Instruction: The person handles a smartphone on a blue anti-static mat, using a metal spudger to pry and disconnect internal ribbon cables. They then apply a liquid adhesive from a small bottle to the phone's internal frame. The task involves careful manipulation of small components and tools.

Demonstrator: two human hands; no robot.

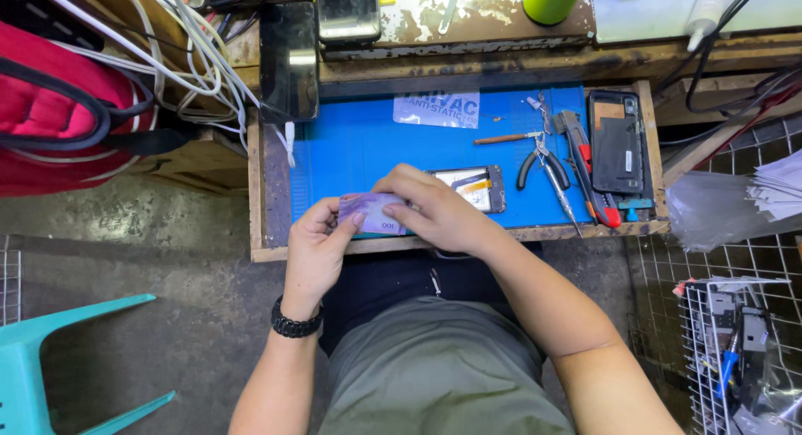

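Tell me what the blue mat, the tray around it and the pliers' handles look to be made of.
Blue mat: likely silicone or rubber; matte, even colour, lying flat with soft edges.
Tray: wood, unfinished and worn; the grain shows, and the rim is stained and scuffed.
Pliers: metal jaws with a dull grey sheen; the handles are black, probably a rubber or plastic coating, though the view is too small to say which.

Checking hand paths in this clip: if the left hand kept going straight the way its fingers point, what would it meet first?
The left hand points up and to the right, its fingers on the purple banknote. Just past that lies the right hand, also gripping the note, so it would likely meet the right hand first; depth is hard to judge.
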